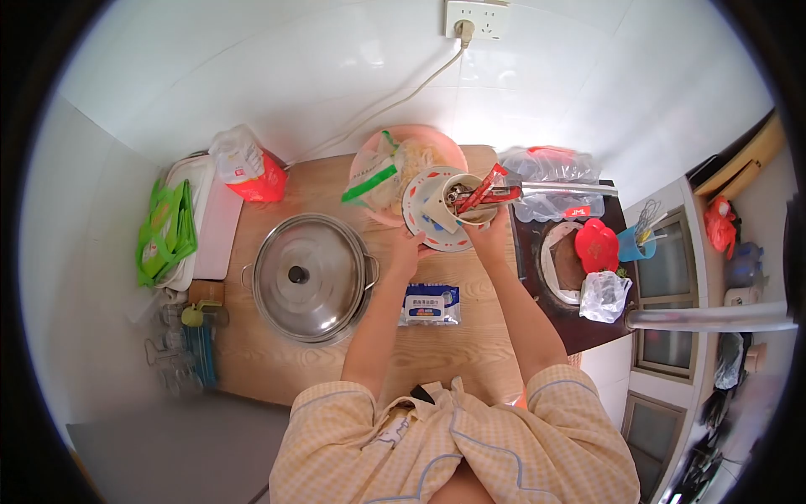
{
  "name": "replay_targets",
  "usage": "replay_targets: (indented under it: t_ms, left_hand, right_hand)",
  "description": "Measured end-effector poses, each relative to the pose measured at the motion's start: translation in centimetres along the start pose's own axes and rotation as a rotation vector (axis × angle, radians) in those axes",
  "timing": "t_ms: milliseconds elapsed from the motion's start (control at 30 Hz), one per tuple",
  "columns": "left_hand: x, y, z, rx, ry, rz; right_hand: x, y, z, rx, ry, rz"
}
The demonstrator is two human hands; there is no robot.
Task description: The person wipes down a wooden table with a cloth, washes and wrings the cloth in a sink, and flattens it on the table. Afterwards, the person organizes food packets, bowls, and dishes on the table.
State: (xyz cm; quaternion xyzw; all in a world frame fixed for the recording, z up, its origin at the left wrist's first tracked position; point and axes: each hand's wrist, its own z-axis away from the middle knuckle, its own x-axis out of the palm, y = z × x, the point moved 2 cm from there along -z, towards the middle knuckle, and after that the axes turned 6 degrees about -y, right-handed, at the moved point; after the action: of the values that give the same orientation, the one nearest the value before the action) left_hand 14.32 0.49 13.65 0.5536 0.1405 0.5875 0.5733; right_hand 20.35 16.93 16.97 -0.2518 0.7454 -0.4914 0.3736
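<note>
My left hand (408, 249) is closed on the near left rim of a white plate (450, 239) with red and blue decoration. In my right hand (489, 236) is a white cup (449, 204), tilted over the plate, its mouth showing metal utensils and a red packet (485, 191). Whether the cup touches the plate I cannot tell. Behind the plate sits a pink basin (441, 139) with a clear, green-striped plastic bag (388, 181) in it. A blue-and-white pack of wipes (431, 306) lies between my forearms.
Left of my arms stands a large lidded steel pot (309, 277). A red package (259, 178) and a green bag (168, 231) are at the far left. On the right are wrapped plastic bottles (554, 202), a red flower-shaped item (596, 245) and a blue cup (635, 244).
</note>
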Motion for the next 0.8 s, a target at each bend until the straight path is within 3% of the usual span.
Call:
replay_targets:
  t_ms: [367,567,633,800]
  left_hand:
    - [1.2,-1.5,2.3,-0.099,-0.102,0.046]
    - [1.0,-1.7,2.5,-0.073,-0.098,0.117]
    - [0.6,-2.0,2.1,-0.073,-0.082,0.151]
    - [0.2,-1.8,2.1,-0.066,-0.095,0.142]
  right_hand:
    - [-0.7,0.3,2.0,0.053,-0.056,-0.042]
    - [-2.1,-1.3,2.1,-0.024,-0.148,0.136]
    - [-2.4,-1.9,1.8,-0.066,-0.212,0.350]
    - [-2.8,2.4,2.0,-0.143,-0.056,0.287]
